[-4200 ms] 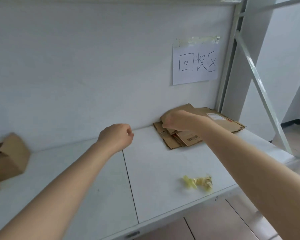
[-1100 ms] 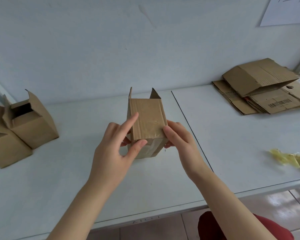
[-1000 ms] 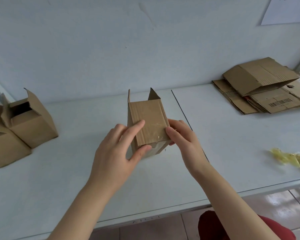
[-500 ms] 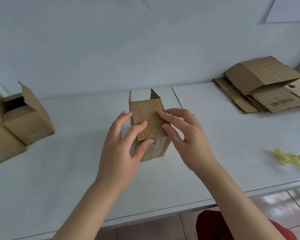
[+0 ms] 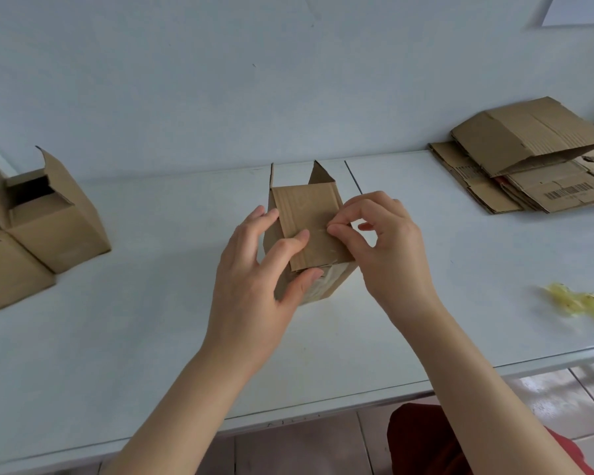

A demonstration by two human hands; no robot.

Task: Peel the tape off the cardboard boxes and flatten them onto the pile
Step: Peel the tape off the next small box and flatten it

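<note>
On the far left of the white desk [image 5: 151, 337] stand two open boxes [image 5: 55, 221], touching each other. At the middle sits the cardboard box [image 5: 309, 214], upright, its top flaps raised and one flap folded toward the person. The left hand [image 5: 254, 275] grips it, fingers on the folded flap and thumb on the taped front wall. The right hand [image 5: 391, 255] pinches the flap's right edge between thumb and forefinger. Farther right, against the wall, lies the pile of flattened cardboard [image 5: 528, 166]. Crumpled yellowish tape [image 5: 583, 301] rests near the desk's front edge.
</note>
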